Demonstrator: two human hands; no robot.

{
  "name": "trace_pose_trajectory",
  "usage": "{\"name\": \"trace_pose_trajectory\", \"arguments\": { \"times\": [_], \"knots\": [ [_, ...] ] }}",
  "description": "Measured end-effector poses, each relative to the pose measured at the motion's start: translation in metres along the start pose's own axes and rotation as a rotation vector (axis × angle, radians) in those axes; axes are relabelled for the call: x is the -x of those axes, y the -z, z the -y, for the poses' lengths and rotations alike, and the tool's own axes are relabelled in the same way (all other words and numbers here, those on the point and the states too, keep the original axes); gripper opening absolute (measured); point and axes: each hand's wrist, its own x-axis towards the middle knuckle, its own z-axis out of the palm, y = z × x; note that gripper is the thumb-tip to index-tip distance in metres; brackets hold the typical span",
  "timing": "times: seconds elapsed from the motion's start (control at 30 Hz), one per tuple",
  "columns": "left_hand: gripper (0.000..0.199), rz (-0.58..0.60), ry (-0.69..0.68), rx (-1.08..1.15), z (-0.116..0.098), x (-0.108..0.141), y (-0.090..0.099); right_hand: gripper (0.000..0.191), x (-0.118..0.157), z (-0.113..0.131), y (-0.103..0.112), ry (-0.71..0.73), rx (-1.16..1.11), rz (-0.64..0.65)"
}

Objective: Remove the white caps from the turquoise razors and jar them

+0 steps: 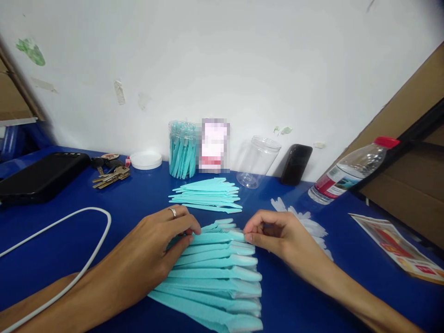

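Observation:
Several turquoise eyebrow razors (211, 274) lie in a row on the blue table, most with a clear cap over the blade end. My left hand (163, 236), with a ring on one finger, pinches the handle of a razor at the row's far side. At that razor's capped right end, the thumb and forefinger of my right hand (272, 233) are closed on the clear blade cap (238, 236). Beyond my hands is a second pile of razors (204, 194). Loose clear caps (308, 224) lie behind my right hand, partly hidden by it.
Along the wall stand a jar full of razors (182, 155), a clear jar (258, 162), a phone (296, 164) and a water bottle (350, 173). Left are a white lid (145, 160), keys (113, 175), a black case (45, 175) and a white cable (100, 240) crossing my left forearm.

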Motion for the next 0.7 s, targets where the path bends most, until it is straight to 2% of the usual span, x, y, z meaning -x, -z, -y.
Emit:
{"name": "trace_pose_trajectory", "arguments": {
  "times": [0.13,0.2,0.33,0.4,0.47,0.53,0.6,0.7],
  "knots": [
    [0.021,-0.006,-0.013,-0.020,0.000,0.002,0.001,0.015,0.002,0.003,-0.001,0.060,0.080,-0.026],
    [0.020,-0.034,-0.024,-0.038,-0.001,0.001,0.003,0.020,0.004,0.007,0.001,0.128,0.142,-0.094],
    [0.018,-0.111,-0.070,-0.090,-0.005,-0.003,0.009,0.023,0.001,0.013,0.024,0.240,0.271,-0.390],
    [0.018,-0.104,-0.075,-0.122,-0.006,-0.005,0.012,0.022,-0.004,0.013,0.045,0.246,0.365,-0.548],
    [0.018,-0.079,-0.066,-0.145,-0.007,-0.005,0.014,0.021,-0.010,0.008,0.068,0.231,0.559,-0.666],
    [0.017,-0.066,-0.059,-0.157,-0.007,-0.005,0.016,0.021,-0.018,0.000,0.089,0.173,0.833,-0.695],
    [0.017,-0.066,-0.059,-0.162,-0.006,-0.005,0.016,0.020,-0.024,-0.010,0.103,0.122,0.939,-0.658],
    [0.017,-0.074,-0.062,-0.168,-0.005,-0.005,0.017,0.025,-0.032,-0.025,0.109,0.059,1.016,-0.573]
  ]
}}
